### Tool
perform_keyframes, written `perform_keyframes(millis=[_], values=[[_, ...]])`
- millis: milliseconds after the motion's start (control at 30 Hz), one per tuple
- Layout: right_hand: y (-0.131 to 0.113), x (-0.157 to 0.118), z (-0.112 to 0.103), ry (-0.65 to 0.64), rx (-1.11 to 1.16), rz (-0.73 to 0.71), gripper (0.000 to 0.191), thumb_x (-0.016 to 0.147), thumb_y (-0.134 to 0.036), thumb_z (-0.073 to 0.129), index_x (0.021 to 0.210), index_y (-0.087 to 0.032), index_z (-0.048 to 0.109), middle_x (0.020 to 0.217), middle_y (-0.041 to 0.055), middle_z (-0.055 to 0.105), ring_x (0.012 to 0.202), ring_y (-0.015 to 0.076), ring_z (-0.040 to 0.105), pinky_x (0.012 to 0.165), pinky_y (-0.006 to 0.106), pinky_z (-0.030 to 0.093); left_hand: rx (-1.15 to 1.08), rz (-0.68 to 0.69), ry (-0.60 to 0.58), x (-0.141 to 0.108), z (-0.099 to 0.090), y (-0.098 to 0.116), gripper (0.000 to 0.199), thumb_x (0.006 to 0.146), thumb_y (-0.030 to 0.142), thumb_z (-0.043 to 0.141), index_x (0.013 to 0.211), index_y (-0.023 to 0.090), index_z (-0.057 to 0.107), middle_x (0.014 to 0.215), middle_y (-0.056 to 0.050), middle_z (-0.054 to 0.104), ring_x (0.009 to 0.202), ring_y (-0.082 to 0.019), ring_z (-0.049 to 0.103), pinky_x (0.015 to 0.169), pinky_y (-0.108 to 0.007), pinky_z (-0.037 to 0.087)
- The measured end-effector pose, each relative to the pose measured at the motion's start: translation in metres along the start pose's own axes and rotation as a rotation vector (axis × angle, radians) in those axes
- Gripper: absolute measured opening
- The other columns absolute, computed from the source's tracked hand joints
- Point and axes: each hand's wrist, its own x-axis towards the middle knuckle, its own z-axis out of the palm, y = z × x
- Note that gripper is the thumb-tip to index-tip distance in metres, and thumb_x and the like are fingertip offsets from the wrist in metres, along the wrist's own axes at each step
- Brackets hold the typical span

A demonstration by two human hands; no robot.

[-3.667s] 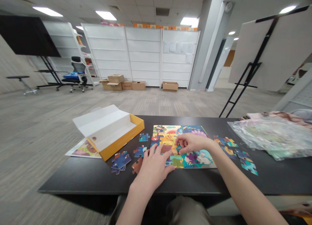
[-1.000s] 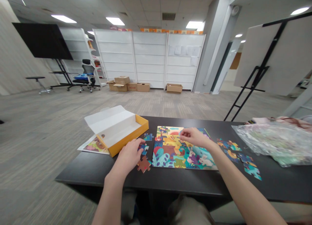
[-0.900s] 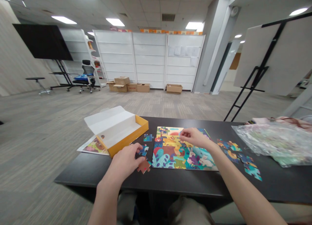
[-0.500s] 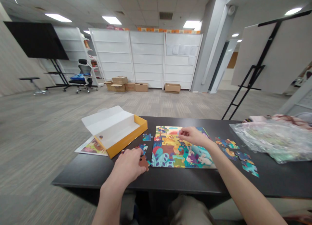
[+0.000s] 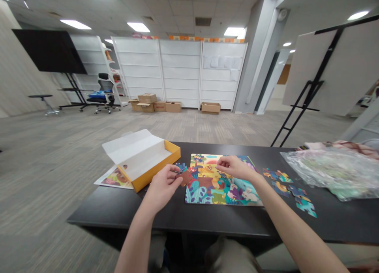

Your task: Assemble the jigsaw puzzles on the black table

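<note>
Clamped between the thumb and fingers of the left hand [image 5: 161,188], a brown, knobbed cardboard jigsaw piece [image 5: 186,177] is being held just off the left edge of the puzzle, right beside a small blue jigsaw piece [image 5: 181,166]. Over on the other side, the right hand [image 5: 233,167] is kept curled, its fingertips [image 5: 218,166] set down on the upper middle of the picture; whether a piece is pinched there cannot be told. Beneath them, the nearly filled rectangular jigsaw puzzle [image 5: 213,190], bright with rabbits and leafy jungle colours, is laid flat on the black tabletop [image 5: 207,221], with a gap left along its upper right. To the left, the open yellow cardboard box [image 5: 156,170] is seen with its white lid [image 5: 130,144] folded back, and a printed picture leaflet [image 5: 115,179] is tucked partly under it. To the right of the puzzle, a scatter of loose multicoloured jigsaw pieces [image 5: 280,182] is spread across the table, well apart from both hands, while a crumpled clear plastic bag [image 5: 322,174] is piled beyond them. Further off, brown cardboard boxes [image 5: 148,103] are lined up on the carpet before tall white shelving panels [image 5: 180,73], and a white board on a black easel [image 5: 314,68] is seen standing at the right.
</note>
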Motion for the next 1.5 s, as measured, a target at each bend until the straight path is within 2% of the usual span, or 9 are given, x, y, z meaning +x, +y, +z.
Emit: perform_keyframes(millis=[167, 367, 467, 533, 700, 800, 967, 1167, 1500], values=[[-0.02, 0.005, -0.006, -0.062, 0.218, -0.047, 0.036, 0.089, -0.05, 0.06, 0.083, -0.016, 0.068, 0.071, 0.0017, 0.066, 0.062, 0.0126, 0.055, 0.058, 0.025, 0.04, -0.05, 0.008, 0.002, 0.012, 0.02, -0.006, 0.028, 0.079, 0.044, 0.063, 0.092, 0.019, 0.057, 0.079, -0.007, 0.077, 0.08, -0.025, 0.076, 0.071, -0.034, 0.058], [-0.053, 0.029, 0.003, -0.235, 0.436, -0.138, 0.037, 0.081, -0.044, 0.073, 0.106, -0.018, 0.064, 0.092, 0.0055, 0.074, 0.082, 0.0171, 0.067, 0.075, 0.029, 0.052, -0.225, 0.012, 0.034, 0.02, 0.043, -0.007, 0.03, 0.082, 0.044, 0.067, 0.095, 0.018, 0.058, 0.081, -0.007, 0.078, 0.082, -0.026, 0.077, 0.072, -0.034, 0.061], [-0.046, 0.039, 0.015, -0.159, 0.523, -0.11, 0.046, 0.075, -0.042, 0.078, 0.111, -0.018, 0.058, 0.083, 0.0031, 0.074, 0.074, 0.0163, 0.068, 0.068, 0.028, 0.051, -0.191, -0.003, 0.04, 0.019, 0.051, -0.007, 0.022, 0.086, 0.038, 0.063, 0.095, 0.019, 0.058, 0.083, -0.007, 0.079, 0.084, -0.026, 0.077, 0.072, -0.034, 0.061], [-0.036, 0.042, 0.02, -0.106, 0.564, -0.094, 0.044, 0.074, -0.043, 0.079, 0.104, -0.018, 0.06, 0.08, 0.0022, 0.073, 0.071, 0.0153, 0.066, 0.066, 0.027, 0.05, -0.073, 0.019, 0.052, 0.017, 0.052, -0.006, 0.013, 0.089, 0.033, 0.059, 0.093, 0.021, 0.059, 0.085, -0.007, 0.079, 0.085, -0.024, 0.077, 0.075, -0.033, 0.06], [-0.017, 0.04, 0.015, -0.087, 0.524, -0.041, 0.038, 0.074, -0.048, 0.077, 0.091, -0.016, 0.067, 0.075, 0.0031, 0.071, 0.069, 0.0159, 0.065, 0.068, 0.029, 0.05, 0.563, 0.022, 0.097, 0.009, 0.046, 0.003, 0.014, 0.091, 0.024, 0.055, 0.098, 0.024, 0.068, 0.101, -0.007, 0.077, 0.098, -0.026, 0.072, 0.085, -0.036, 0.054], [-0.011, 0.041, 0.017, -0.159, 0.464, -0.032, 0.035, 0.078, -0.046, 0.072, 0.093, -0.015, 0.07, 0.072, 0.0035, 0.072, 0.067, 0.0166, 0.066, 0.067, 0.03, 0.051, 0.802, 0.055, 0.018, 0.005, 0.045, 0.008, 0.018, 0.091, 0.024, 0.057, 0.105, 0.024, 0.068, 0.108, -0.007, 0.074, 0.105, -0.027, 0.067, 0.088, -0.037, 0.051], [0.001, 0.048, 0.033, -0.11, 0.33, -0.051, 0.027, 0.079, -0.035, 0.067, 0.097, -0.015, 0.071, 0.079, 0.004, 0.074, 0.072, 0.0173, 0.066, 0.07, 0.029, 0.051, 0.83, 0.165, -0.11, 0.0, 0.051, 0.007, 0.022, 0.089, 0.033, 0.063, 0.108, 0.023, 0.068, 0.118, -0.007, 0.069, 0.112, -0.028, 0.061, 0.094, -0.038, 0.047], [0.008, 0.051, 0.042, -0.12, 0.222, -0.057, 0.033, 0.077, -0.025, 0.067, 0.109, -0.014, 0.07, 0.083, 0.004, 0.074, 0.073, 0.0175, 0.066, 0.071, 0.029, 0.051, 0.894, 0.158, -0.141, -0.004, 0.057, 0.007, 0.028, 0.091, 0.038, 0.062, 0.113, 0.022, 0.066, 0.123, -0.01, 0.064, 0.116, -0.03, 0.057, 0.095, -0.043, 0.046], [0.003, 0.046, 0.036, -0.209, 0.4, -0.05, 0.036, 0.081, -0.034, 0.066, 0.111, -0.015, 0.067, 0.081, 0.0034, 0.074, 0.071, 0.0177, 0.069, 0.068, 0.029, 0.053, 0.892, 0.136, -0.155, -0.006, 0.056, 0.01, 0.028, 0.092, 0.038, 0.059, 0.114, 0.022, 0.065, 0.123, -0.009, 0.064, 0.117, -0.03, 0.056, 0.096, -0.043, 0.046]])
